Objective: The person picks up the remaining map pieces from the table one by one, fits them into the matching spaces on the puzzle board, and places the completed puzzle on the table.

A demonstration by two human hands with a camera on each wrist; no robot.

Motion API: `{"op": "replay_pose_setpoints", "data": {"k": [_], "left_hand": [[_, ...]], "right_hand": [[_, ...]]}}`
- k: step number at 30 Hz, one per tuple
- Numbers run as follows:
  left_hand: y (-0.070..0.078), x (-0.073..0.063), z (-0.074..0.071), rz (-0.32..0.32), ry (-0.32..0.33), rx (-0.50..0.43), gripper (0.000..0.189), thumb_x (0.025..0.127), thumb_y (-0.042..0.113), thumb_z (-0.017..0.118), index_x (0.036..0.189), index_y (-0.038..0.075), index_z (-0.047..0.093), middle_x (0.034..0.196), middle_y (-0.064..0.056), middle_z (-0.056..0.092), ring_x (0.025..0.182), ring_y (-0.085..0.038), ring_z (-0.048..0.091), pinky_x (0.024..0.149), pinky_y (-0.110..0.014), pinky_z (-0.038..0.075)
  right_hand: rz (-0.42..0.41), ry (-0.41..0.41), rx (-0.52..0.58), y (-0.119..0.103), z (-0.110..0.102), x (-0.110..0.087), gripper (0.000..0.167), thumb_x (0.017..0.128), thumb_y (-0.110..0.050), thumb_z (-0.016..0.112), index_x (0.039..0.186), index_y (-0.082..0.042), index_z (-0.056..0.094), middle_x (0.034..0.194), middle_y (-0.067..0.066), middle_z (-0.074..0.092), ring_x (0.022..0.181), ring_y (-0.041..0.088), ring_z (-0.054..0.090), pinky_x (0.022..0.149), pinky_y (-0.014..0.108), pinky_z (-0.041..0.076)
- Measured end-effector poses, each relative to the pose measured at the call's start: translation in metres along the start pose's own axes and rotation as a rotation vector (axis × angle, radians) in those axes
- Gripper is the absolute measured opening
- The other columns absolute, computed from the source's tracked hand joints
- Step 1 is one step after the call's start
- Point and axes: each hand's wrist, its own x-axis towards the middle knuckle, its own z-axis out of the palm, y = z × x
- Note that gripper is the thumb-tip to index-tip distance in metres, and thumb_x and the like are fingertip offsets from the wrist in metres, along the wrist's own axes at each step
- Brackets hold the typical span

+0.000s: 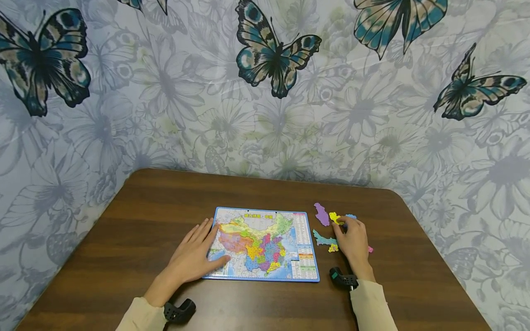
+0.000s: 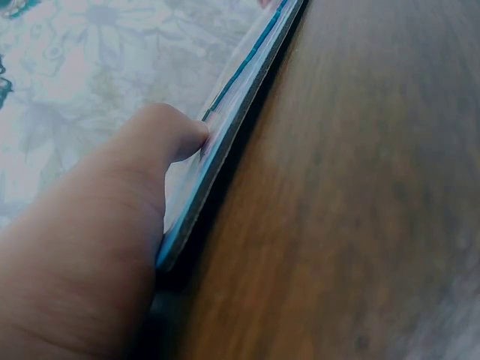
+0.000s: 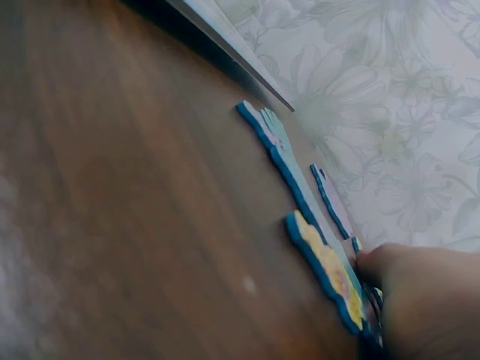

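Observation:
A map puzzle board [image 1: 304, 248] with a blue rim lies flat on the table. My left hand [image 1: 194, 253] rests on the board's left side, fingers extended and thumb on its lower part; the left wrist view has the thumb [image 2: 161, 135] pressing near the board's edge. To the right of the board, my right hand [image 1: 352, 236] is among loose puzzle pieces, its fingertips by a yellow piece [image 1: 333, 217]. Whether it pinches one is hidden. A teal piece [image 1: 323, 238] and a small yellow piece [image 1: 333, 248] lie left of that hand, also in the right wrist view.
A purple piece [image 1: 321, 214] lies beyond the teal one. Behind the right hand, a blue piece [image 1: 351, 216] and a pink piece [image 1: 371, 249] partly show. The brown table [image 1: 165, 193] meets a butterfly-patterned cloth [image 1: 248, 138] at its far edge. Both wrists wear black bands.

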Motion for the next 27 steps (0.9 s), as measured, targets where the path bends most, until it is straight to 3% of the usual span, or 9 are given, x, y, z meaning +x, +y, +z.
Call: {"op": "replay_pose_setpoints", "data": {"k": [16,27], "left_hand": [[-0.0002,0.0008,-0.0008,0.002,0.003,-0.004,0.104,0.089,0.078,0.055,0.159,0.003,0.037,0.169,-0.019,0.024,0.158,-0.035,0.023,0.126,-0.054,0.021],[-0.0004,-0.0007,0.0004,0.002,0.011,-0.011,0.103,0.090,0.077,0.055,0.159,0.003,0.037,0.169,-0.018,0.024,0.157,-0.035,0.023,0.126,-0.055,0.021]], "right_hand": [[0.065,0.071,0.017,-0.0028,-0.0018,0.0002,0.034,0.094,-0.018,0.077,0.119,0.003,0.071,0.118,0.027,0.071,0.118,0.048,0.059,0.102,0.064,0.046],[0.033,0.132,0.092,-0.0073,-0.0015,-0.0007,0.035,0.091,-0.019,0.080,0.117,0.002,0.072,0.114,0.025,0.074,0.103,0.046,0.069,0.093,0.061,0.050]]}}
